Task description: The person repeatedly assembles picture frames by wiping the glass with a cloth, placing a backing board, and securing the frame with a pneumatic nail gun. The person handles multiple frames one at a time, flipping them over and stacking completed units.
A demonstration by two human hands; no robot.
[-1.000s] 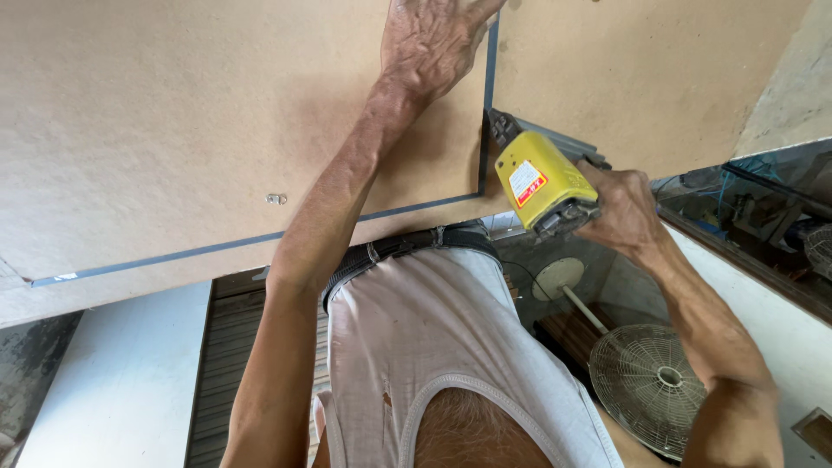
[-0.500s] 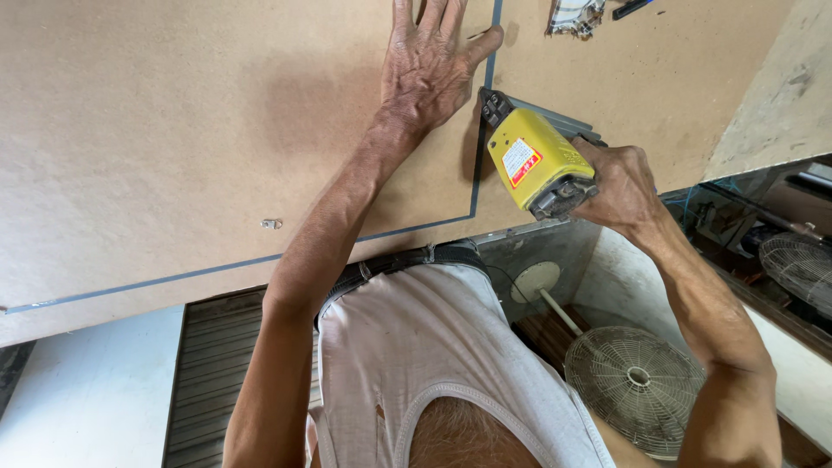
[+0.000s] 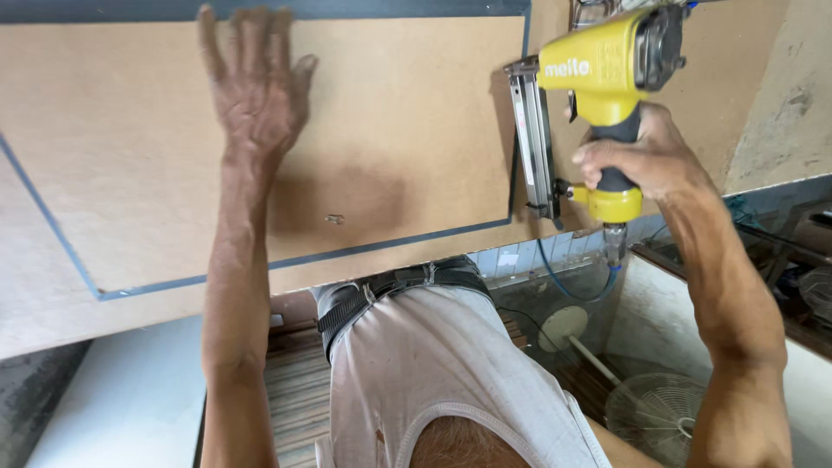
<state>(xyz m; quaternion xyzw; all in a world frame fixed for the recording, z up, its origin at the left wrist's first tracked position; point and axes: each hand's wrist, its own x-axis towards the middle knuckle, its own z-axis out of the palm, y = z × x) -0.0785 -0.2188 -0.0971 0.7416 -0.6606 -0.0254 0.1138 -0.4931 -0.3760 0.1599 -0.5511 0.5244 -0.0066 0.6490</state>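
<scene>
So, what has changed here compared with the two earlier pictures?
The right hand turned the nailer more upright, so its long magazine now lies along the right edge of the board. The left hand, earlier close to the nailer, now lies flat much further left on the board. Unchanged: the right hand grips the handle, the left palm presses the board, and the fan stands below.

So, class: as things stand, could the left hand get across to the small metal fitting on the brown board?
Probably yes. The left hand lies flat on the brown board, and the small metal fitting sits just beside its forearm, with only bare board between. The nail gun is off to the other side.
</scene>
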